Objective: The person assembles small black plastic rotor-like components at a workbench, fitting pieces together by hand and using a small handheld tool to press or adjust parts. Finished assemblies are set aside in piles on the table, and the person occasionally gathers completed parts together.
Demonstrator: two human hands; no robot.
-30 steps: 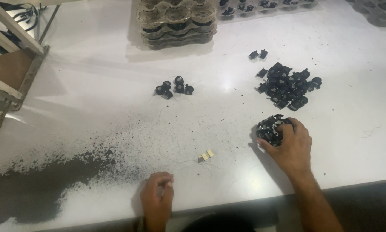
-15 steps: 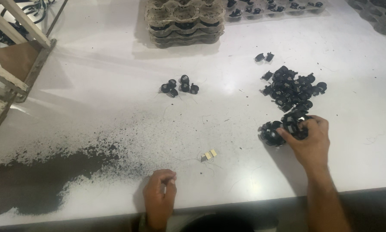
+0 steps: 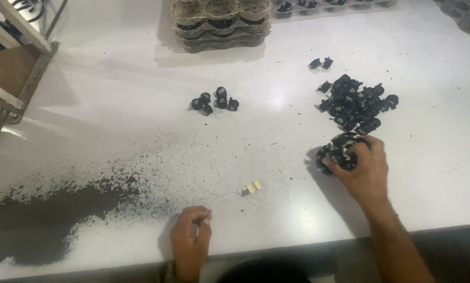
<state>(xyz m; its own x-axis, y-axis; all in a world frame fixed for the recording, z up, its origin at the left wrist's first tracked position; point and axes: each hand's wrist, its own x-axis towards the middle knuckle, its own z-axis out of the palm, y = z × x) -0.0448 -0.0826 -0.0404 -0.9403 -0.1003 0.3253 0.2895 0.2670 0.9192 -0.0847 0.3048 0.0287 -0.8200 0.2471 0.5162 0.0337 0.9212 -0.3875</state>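
Scanning left to right, we see a wooden rack (image 3: pixel 15 68) at the far left edge of the white table (image 3: pixel 114 105). Near left, a spread of dark powder (image 3: pixel 51 215) lies thick by the near edge and thins out toward the middle. Our left hand (image 3: pixel 190 243) rests at the near edge, curled into a loose fist, thumb against forefinger; we cannot tell if it pinches anything. Far centre sits a stack of moulded trays (image 3: pixel 222 23). Below it, a small cluster of black parts (image 3: pixel 214 100) sits alone, well apart from both hands. Just right of the left hand lies a small pale yellowish piece (image 3: pixel 251 187), untouched. At the right, a big pile of black parts (image 3: pixel 356 105), with two strays (image 3: pixel 321 63) beyond it. Just near that pile, our right hand (image 3: pixel 363 170) grips a handful of black parts (image 3: pixel 338 154), fingers wrapped over them, pressed on the table.

Risks, as we judge: the handful is loose and overfull, so parts could slip out and scatter or roll off the near edge. A sweep leftward could drag parts into the powder and dirty them. Thin wires on the parts could snag.
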